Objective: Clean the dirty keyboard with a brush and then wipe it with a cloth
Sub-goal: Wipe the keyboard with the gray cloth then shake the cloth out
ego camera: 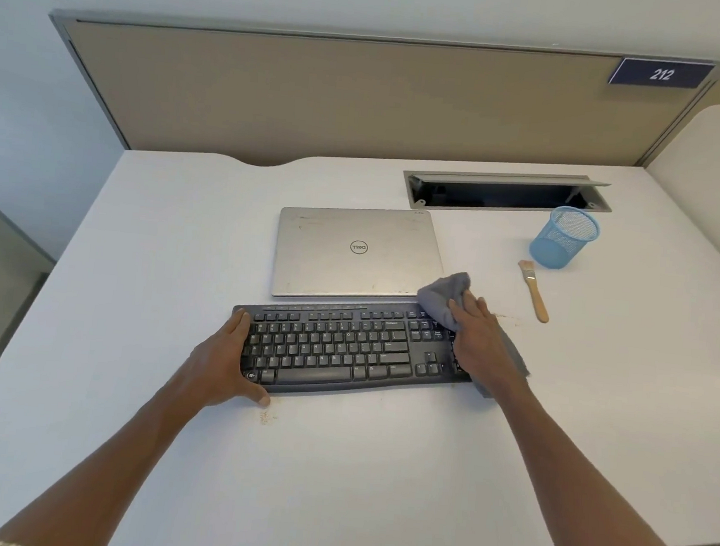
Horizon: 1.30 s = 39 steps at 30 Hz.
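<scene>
While the left hand (231, 357) braces the keyboard (343, 349), the cloth (446, 301) lies under the right hand (480, 342) — right end.

Matt plastic keyboard (335, 348), soft grey cloth (442, 296), wooden-handled brush (535, 293).
</scene>
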Each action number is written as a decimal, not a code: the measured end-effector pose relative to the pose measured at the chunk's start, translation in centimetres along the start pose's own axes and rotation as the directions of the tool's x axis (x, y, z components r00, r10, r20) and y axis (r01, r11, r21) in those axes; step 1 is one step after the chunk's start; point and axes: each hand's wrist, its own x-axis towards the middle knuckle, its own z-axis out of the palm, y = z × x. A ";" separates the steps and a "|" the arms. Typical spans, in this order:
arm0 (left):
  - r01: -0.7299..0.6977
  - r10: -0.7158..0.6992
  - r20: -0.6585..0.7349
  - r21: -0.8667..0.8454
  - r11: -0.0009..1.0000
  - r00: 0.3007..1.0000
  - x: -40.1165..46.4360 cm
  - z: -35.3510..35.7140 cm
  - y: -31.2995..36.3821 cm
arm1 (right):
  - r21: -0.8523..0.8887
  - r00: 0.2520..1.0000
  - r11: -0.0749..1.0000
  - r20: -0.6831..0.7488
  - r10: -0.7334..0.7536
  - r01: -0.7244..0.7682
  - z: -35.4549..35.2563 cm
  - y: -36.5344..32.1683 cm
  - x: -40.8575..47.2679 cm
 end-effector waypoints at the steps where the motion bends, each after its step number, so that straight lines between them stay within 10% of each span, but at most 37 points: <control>1: -0.001 0.001 0.002 -0.003 1.000 1.000 -0.1 -0.1 0.0 | 0.008 0.999 0.999 -0.011 0.036 -0.036 0.0 0.3 0.0; 26: -0.076 0.074 -0.031 -0.059 0.995 0.997 0.0 0.3 -1.8 | -0.077 0.984 0.986 -0.112 0.141 -0.151 5.8 -13.9 -3.2; 39: -0.105 0.097 -0.047 -0.190 0.976 0.994 0.3 0.2 -3.4 | -0.081 0.991 0.988 -0.025 -0.131 0.128 8.7 -24.3 -2.7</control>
